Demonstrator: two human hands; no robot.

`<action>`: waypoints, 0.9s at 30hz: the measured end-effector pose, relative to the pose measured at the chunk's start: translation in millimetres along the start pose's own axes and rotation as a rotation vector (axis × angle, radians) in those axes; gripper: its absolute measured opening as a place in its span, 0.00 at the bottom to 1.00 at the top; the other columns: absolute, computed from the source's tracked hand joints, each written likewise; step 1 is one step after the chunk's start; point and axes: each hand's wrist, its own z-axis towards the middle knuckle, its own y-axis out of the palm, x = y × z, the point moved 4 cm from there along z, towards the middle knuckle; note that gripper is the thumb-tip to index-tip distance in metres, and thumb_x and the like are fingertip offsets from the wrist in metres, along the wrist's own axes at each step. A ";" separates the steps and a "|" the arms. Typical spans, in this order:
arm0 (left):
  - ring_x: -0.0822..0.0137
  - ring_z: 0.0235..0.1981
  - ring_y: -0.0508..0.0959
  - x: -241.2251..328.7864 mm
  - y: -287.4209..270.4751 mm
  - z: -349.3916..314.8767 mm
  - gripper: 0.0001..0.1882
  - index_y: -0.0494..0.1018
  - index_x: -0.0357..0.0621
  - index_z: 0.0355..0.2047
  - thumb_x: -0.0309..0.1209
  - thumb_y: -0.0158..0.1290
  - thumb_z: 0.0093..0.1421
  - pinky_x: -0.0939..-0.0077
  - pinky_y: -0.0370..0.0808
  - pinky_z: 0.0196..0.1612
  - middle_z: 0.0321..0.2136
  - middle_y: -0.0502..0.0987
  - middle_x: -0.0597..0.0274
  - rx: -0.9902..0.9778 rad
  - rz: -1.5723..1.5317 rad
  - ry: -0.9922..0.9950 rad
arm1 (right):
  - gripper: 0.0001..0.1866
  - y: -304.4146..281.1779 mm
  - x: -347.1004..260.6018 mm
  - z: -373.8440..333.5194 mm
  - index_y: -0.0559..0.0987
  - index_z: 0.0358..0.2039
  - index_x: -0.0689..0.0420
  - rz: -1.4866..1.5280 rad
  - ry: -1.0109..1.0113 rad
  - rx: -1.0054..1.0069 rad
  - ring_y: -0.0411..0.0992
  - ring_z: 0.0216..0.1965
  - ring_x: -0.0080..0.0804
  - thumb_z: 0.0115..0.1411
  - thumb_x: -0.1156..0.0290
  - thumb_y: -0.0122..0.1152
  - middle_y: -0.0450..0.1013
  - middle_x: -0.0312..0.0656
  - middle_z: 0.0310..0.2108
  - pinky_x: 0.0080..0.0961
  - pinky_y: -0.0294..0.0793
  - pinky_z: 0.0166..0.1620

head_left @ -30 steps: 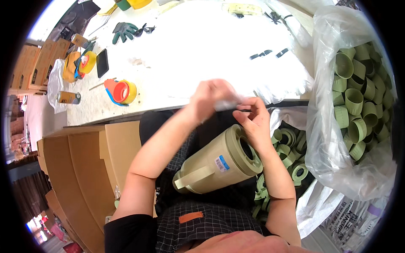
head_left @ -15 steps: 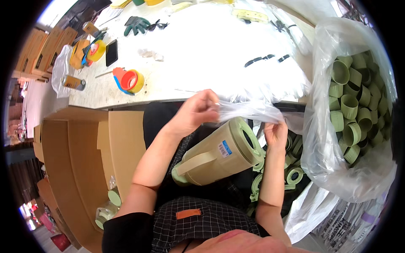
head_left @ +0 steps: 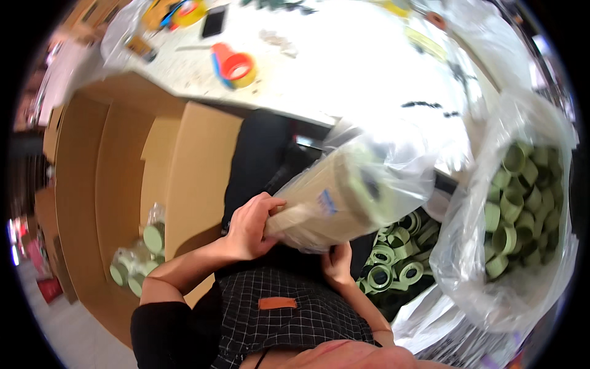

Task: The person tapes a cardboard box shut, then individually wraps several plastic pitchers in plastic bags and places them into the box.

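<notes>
Box [head_left: 80, 203]: cardboard, at the far left, its top open; wrapped containers [head_left: 155, 238] with green ends lie low inside.
Flap [head_left: 203, 166]: the box's panel nearest the lap, its right edge just beside the left hand, so it is the nearest edge on that side.
Leg room: dark trousers [head_left: 258, 138] fill the strip between the flap and the jug, wider toward the table, narrow by the wrist.
Left hand [head_left: 249, 227]: closed round the lower-left end of the jug, beside its handle; the nearer hand to the box.
Jug [head_left: 310, 206]: beige, over the lap, tilted; its long axis runs from the left hand up and right, away from the box, lid end farthest from that grip.
Right hand [head_left: 337, 263]: at the jug's near side, below its middle; the fingers are partly hidden, and whether they grip or only support cannot be told.
Clear film [head_left: 409, 184]: loose around the jug, ballooning past the lid; its mouth is not plain to see.
Table [head_left: 295, 92]: its front edge runs beyond the jug, the film's far part overlapping it in view.
Green parts [head_left: 393, 258]: heaped right of the right hand, near the lid end.
Plastic sack [head_left: 458, 246]: far right, holding green cups [head_left: 510, 203], beyond the heap.
</notes>
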 end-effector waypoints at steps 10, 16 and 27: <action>0.58 0.53 0.74 -43.6 -157.4 -103.1 0.22 0.66 0.34 0.58 0.33 0.44 0.68 0.66 0.72 0.56 0.53 0.72 0.48 1.047 0.133 -0.289 | 0.43 107.6 -133.1 60.0 0.60 0.64 0.63 0.181 -0.317 -0.879 0.76 0.50 0.43 0.49 0.78 0.73 0.74 0.52 0.52 0.33 0.73 0.56; 0.63 0.52 0.78 -178.0 -257.1 -175.6 0.20 0.70 0.38 0.57 0.36 0.48 0.70 0.66 0.75 0.57 0.54 0.75 0.55 0.549 -0.948 -0.634 | 0.37 128.6 -101.4 56.3 0.65 0.63 0.59 0.181 -0.202 -0.850 0.76 0.46 0.34 0.52 0.83 0.67 0.75 0.47 0.50 0.30 0.74 0.53; 0.63 0.32 0.84 -414.0 -176.2 -288.8 0.15 0.79 0.41 0.45 0.35 0.50 0.65 0.65 0.83 0.35 0.37 0.83 0.57 0.530 -0.868 -1.492 | 0.17 73.7 -20.8 47.5 0.72 0.54 0.61 0.271 0.296 -0.423 0.73 0.45 0.23 0.65 0.78 0.57 0.76 0.40 0.44 0.22 0.72 0.51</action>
